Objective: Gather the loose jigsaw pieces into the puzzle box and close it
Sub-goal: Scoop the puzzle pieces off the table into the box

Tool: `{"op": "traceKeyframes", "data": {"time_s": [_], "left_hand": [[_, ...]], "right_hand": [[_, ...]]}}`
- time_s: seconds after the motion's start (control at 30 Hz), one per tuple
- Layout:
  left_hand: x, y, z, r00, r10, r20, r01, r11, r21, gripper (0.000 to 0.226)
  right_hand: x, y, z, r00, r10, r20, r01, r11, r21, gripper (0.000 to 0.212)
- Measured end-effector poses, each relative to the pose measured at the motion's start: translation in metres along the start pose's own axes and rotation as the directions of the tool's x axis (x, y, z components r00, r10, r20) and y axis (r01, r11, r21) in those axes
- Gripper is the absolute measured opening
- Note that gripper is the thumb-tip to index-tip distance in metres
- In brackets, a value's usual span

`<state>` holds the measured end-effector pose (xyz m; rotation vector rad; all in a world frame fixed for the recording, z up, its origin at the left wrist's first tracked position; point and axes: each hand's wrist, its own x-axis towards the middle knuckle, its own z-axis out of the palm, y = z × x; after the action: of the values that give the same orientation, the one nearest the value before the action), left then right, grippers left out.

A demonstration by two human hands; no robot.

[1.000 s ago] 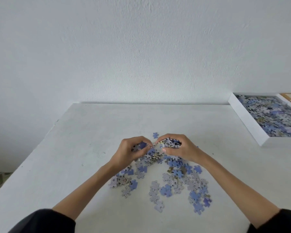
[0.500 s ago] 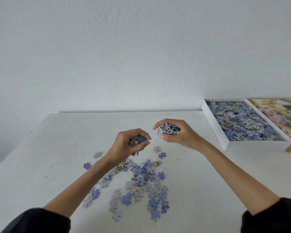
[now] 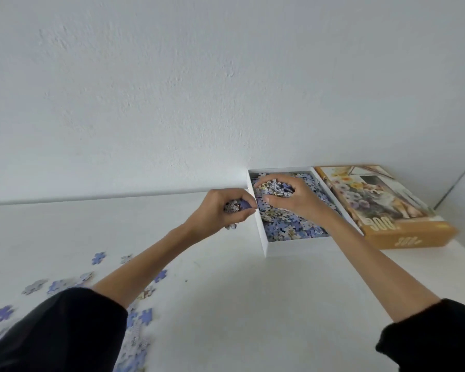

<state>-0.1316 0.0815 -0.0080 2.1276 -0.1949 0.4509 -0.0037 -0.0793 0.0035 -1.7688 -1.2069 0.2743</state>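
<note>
The white puzzle box (image 3: 293, 245) lies open at the back right of the table, filled with blue and pale jigsaw pieces. My right hand (image 3: 287, 200) hovers over the inside of the box, its fingers curled round a handful of pieces. My left hand (image 3: 220, 210) is just outside the box's left wall and grips a smaller bunch of pieces. Loose jigsaw pieces (image 3: 137, 318) lie scattered on the table at the lower left, partly hidden by my left sleeve.
The box lid (image 3: 403, 226), orange with a flower and dog picture, lies right side up beside the box on its right. The white table (image 3: 253, 304) meets a white wall at the back. The table's right edge runs close to the lid.
Both hands carried their handfuls of pieces from above the loose pile to the right. The right hand is now over the box, the left beside its wall. The view turned right.
</note>
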Motion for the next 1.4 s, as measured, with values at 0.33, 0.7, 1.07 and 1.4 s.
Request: {"op": "traceKeyframes", "data": {"time_s": [0.33, 0.7, 1.07, 1.4], "left_hand": [[0.072, -0.02, 0.083, 0.991, 0.096, 0.093, -0.103, 0.992, 0.07, 0.004], [0.08, -0.051, 0.116, 0.994, -0.034, 0.105, -0.033, 0.815, 0.578, 0.053], [0.091, -0.066, 0.113, 0.976, -0.205, 0.073, 0.07, 0.612, 0.788, 0.073], [0.088, -0.064, 0.12, 0.917, -0.326, 0.231, 0.005, 0.588, 0.809, 0.089]], "right_hand": [[-0.008, 0.085, -0.063, 0.996, 0.06, -0.063, -0.064, 0.996, -0.061, 0.024], [0.003, 0.147, -0.063, 0.968, 0.064, -0.243, -0.135, 0.948, -0.288, 0.025], [0.021, 0.151, -0.061, 0.944, 0.044, -0.328, -0.114, 0.974, -0.196, 0.036], [0.019, 0.158, -0.057, 0.962, -0.032, -0.27, -0.088, 0.903, -0.421, 0.011]]}}
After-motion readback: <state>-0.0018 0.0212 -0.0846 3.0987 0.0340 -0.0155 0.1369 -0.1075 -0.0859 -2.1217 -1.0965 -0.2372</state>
